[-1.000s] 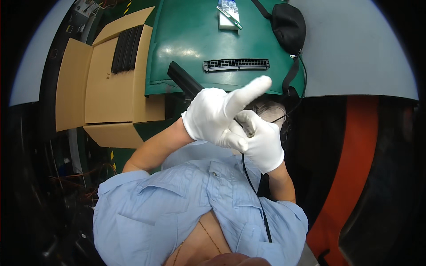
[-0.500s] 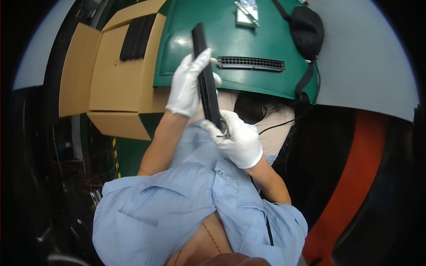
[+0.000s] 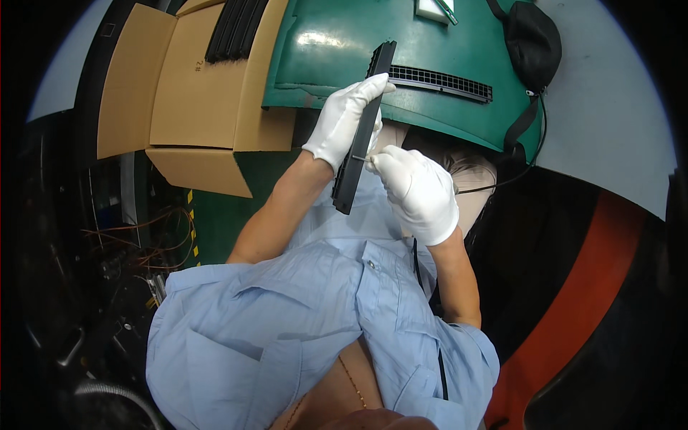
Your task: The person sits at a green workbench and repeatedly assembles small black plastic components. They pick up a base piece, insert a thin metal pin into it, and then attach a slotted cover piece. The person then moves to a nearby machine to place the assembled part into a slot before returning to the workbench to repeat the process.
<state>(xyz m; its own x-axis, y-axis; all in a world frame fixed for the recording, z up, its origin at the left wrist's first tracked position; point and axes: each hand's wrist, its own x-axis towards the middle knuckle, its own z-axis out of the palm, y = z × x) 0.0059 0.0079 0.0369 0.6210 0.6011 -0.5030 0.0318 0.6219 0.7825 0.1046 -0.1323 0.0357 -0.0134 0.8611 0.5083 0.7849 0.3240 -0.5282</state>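
"At my far left, what stands there?"

"A cardboard box (image 3: 193,118) with its flaps spread, and slim black strips (image 3: 235,30) bunched at its far end. To the right comes the green mat (image 3: 322,64)."

"And your hands?"

"Both in white gloves. My left hand (image 3: 340,125) grasps a long black grille strip (image 3: 367,123), thumb near its far end. I hold it aslant in front of me, its near end over my lap and its far end over the mat's edge."

"And the right?"

"My right hand (image 3: 419,190) pinches a thin metal tool (image 3: 364,159), which reaches across to the strip's lower half; I can't tell whether its tip is pressing in."

"Further right?"

"A white block (image 3: 428,8) with a green pen (image 3: 447,11) on it, at the back of the mat. Nearer me lies a second grille strip (image 3: 444,83), flat on the mat. Then a black pouch (image 3: 532,44), and beyond it a grey surface (image 3: 602,107)."
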